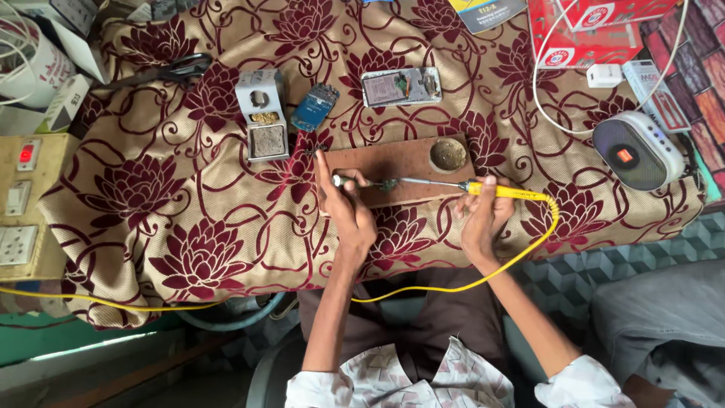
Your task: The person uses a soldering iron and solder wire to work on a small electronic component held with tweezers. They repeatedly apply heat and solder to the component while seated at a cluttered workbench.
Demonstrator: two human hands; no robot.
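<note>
Soldering iron [483, 189], yellow handle, pinched in fingers of right hand [483, 215]; long axis lying left-right across wooden board [408, 162], metal shaft pointing left toward small dark part [387, 184] at mid-board. Left hand [349, 211] just left of that part, fingers curled and pressed around a small silver-tipped piece [340, 180]; nearer of the two hands to the part. Yellow cord [521, 257] trailing off handle, looping down and left past bench edge. Round tin [448, 155] set in board's right end. Floral maroon-and-tan cloth [189, 227] covering bench. Behind board: grey tip-cleaner stand [262, 113], blue circuit board [314, 106], opened phone [401, 86]. Far right: red-and-white rectangular boxes [589, 30], white charger [604, 75], grey oval speaker [638, 151] with orange patch. Far left: beige switch panel [23, 204] with red rocker.
</note>
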